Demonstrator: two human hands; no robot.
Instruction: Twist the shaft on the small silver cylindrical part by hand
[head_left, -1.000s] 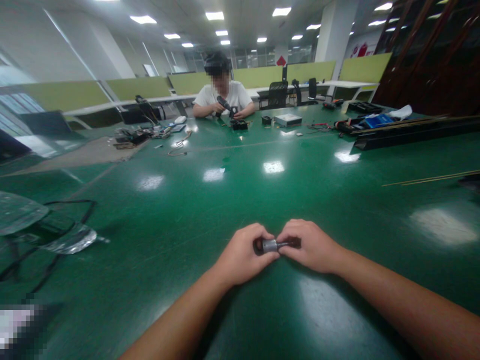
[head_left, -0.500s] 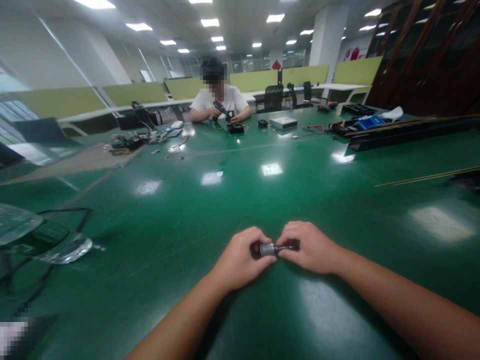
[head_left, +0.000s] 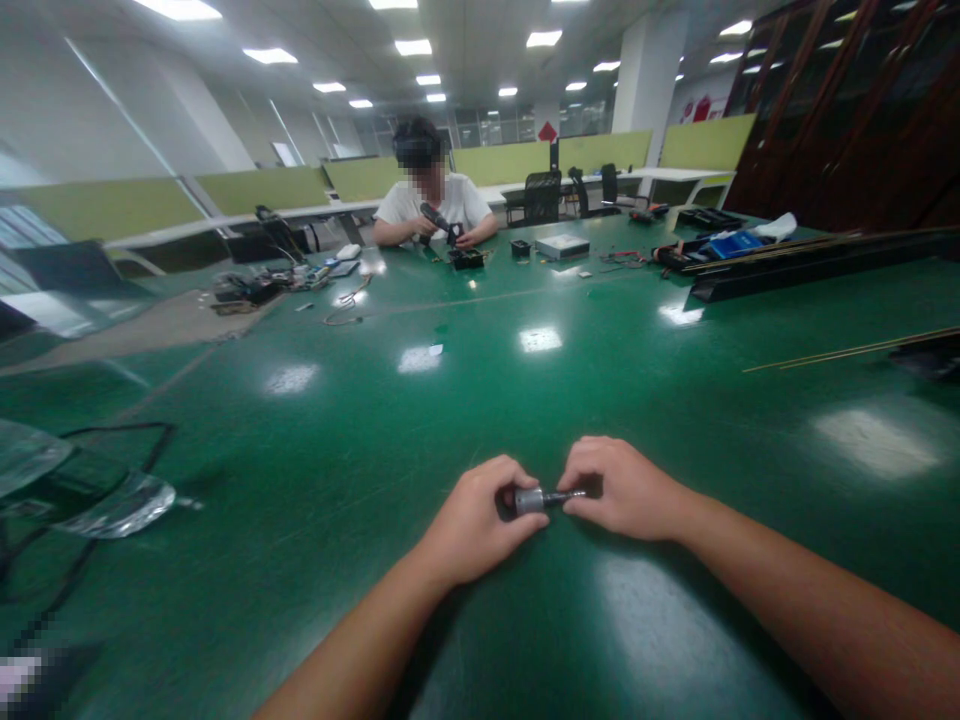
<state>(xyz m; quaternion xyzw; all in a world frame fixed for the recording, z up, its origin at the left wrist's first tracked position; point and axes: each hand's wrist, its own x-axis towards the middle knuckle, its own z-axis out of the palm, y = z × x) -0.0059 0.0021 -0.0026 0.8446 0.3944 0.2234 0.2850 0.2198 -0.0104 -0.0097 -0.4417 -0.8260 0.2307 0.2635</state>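
Note:
Low over the green table (head_left: 322, 580), my left hand (head_left: 480, 520) is closed around a small silver cylinder (head_left: 529, 500) with a dark end towards the palm. A thin dark shaft sticks out of the cylinder to the right and ends in a shiny tip. The thumb and forefinger of my right hand (head_left: 626, 490) close about this shaft, and the tip shows inside the curl of the fingers. What exactly the part is cannot be made out.
Across the table a person (head_left: 439, 200) holds a dark tool over a black box (head_left: 466, 259). A clear plastic package (head_left: 120, 505) and black cable lie at left. Long black channels (head_left: 810, 265) and thin rods (head_left: 840, 352) lie at right.
My right hand has shifted slightly right along the shaft, so the gap between my hands is wider and more of the shaft shows. The view has turned a little.

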